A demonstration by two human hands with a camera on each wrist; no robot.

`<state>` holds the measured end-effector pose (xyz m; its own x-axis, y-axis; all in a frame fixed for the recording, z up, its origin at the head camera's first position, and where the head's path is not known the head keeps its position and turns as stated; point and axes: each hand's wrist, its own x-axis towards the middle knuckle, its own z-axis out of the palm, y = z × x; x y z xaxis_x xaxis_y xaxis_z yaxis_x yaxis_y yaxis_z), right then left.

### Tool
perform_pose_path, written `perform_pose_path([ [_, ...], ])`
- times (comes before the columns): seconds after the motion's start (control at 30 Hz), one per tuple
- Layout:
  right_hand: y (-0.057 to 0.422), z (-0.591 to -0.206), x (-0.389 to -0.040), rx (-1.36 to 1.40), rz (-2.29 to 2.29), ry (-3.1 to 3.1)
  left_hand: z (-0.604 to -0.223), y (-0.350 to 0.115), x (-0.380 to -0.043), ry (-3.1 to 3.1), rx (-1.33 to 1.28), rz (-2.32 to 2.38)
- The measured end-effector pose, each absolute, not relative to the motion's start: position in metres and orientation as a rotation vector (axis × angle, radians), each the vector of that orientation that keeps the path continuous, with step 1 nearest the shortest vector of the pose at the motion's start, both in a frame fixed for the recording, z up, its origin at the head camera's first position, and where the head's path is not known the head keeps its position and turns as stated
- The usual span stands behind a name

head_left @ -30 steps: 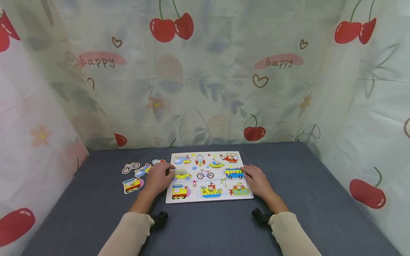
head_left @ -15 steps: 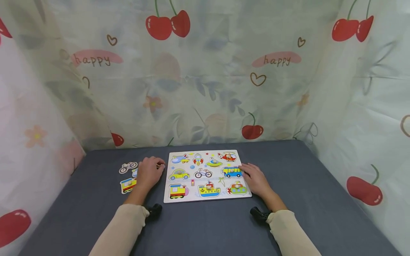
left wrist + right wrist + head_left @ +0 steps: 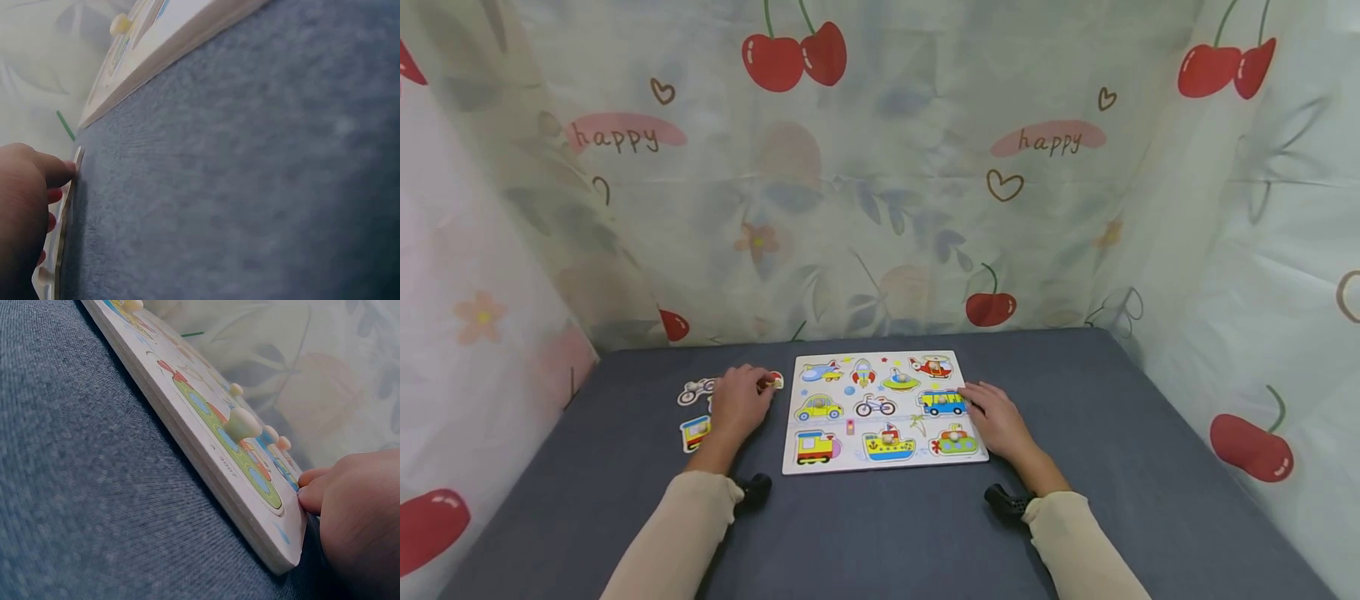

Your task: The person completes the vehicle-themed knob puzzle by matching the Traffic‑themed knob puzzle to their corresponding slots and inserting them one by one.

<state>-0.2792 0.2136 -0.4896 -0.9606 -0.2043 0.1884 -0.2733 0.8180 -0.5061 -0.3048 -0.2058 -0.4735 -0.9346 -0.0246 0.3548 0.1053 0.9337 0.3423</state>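
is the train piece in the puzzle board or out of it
Out: in the head view, the train piece lies on the dark table, left of the puzzle board and apart from it.

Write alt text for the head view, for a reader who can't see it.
A person's left hand touches a partly hidden puzzle piece with some red, near loose vehicle pieces on a dark table. The right hand touches the right edge of a white vehicle puzzle board; a cherry-patterned curtain hangs behind.

Soft even head-view light, dimmer wrist views, shadow along puzzle board, left-wrist tabletop seemingly blurred
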Motion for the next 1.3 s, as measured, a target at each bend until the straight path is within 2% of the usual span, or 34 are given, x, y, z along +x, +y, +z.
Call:
perform_pose_path([
  [0.77, 0.213, -0.490, -0.279, 0.377, 0.816, -2.868, -0.465, -0.210, -0.316, -2.864, 0.168, -0.423],
  [1.3, 0.213, -0.489, -0.278, 0.369, 0.820, -2.869, -0.463, -0.210, -0.321, -2.865, 0.224, -0.461],
])
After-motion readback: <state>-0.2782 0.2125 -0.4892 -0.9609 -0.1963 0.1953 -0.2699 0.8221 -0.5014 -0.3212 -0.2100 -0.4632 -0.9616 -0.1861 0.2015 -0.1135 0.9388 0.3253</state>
